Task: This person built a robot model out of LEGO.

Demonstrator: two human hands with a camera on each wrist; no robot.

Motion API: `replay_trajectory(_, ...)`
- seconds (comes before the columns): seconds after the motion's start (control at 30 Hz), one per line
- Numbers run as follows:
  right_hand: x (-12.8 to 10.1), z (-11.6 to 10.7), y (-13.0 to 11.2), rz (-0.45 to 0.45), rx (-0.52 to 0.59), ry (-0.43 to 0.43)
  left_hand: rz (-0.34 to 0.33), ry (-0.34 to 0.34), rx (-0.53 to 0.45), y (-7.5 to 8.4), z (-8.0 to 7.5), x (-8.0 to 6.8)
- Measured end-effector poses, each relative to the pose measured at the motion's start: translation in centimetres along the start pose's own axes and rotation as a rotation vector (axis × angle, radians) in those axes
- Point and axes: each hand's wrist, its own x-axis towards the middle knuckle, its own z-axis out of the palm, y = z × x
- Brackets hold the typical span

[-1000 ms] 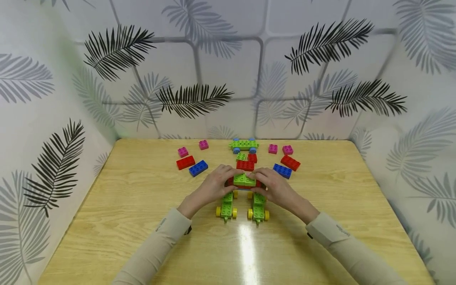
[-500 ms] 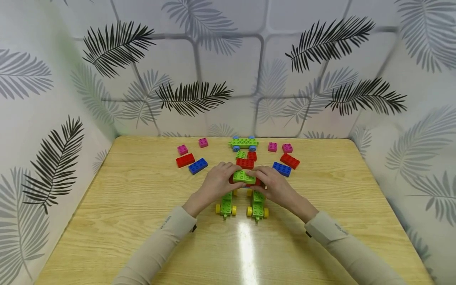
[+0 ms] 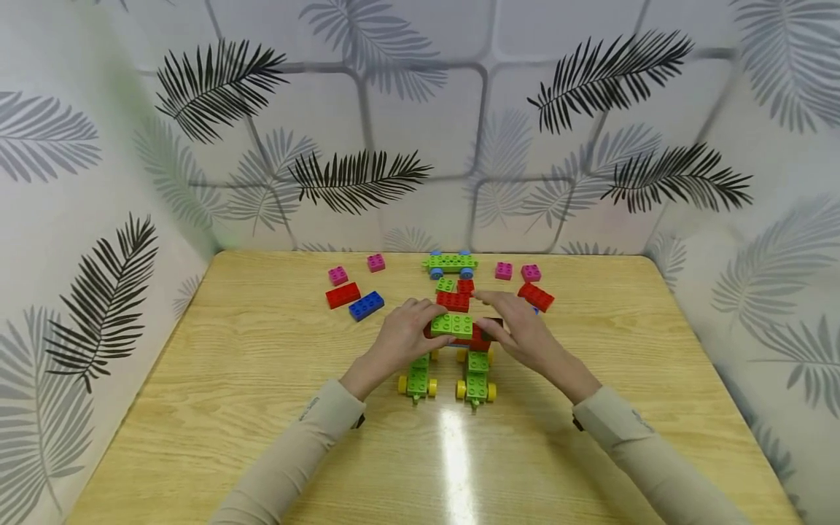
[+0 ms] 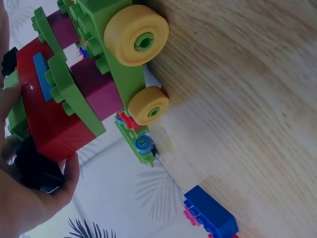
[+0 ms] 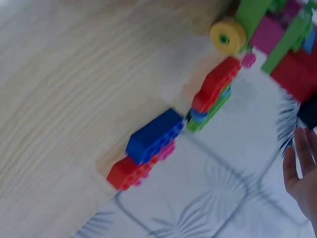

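Beige sleeves reach in from the near edge, both forearms angled toward the middle of the tabletop (image 3: 262, 379). The left hand (image 3: 407, 332) curls round the left end of the brick model (image 3: 456, 332) — green plate on red block, standing on two green wheeled bases with yellow wheels. The right hand (image 3: 518, 328) hovers at the model's right end, fingers extended and loosely spread, gripping nothing. Only the left wrist view shows the thumb under the red block (image 4: 47, 124) and a black piece there. Farther back lie a blue brick (image 3: 365, 306), red brick (image 3: 342, 295) and small green cart (image 3: 450, 264).
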Motion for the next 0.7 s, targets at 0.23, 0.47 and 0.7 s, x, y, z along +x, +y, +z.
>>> replay_trajectory(0.23, -0.8, -2.1, 4.3, 0.212, 0.004, 0.158, 0.015, 0.018, -0.01, 0.0, 0.0, 0.1)
replay_trajectory(0.47, -3.3, -1.3, 6.9, 0.392, -0.04, 0.05, 0.016, 0.012, -0.004, 0.1, 0.1, 0.0)
replay_trajectory(0.7, -4.2, -0.8, 7.6, 0.412, -0.075, 0.023, 0.008, 0.008, -0.004, 0.0, 0.2, 0.0)
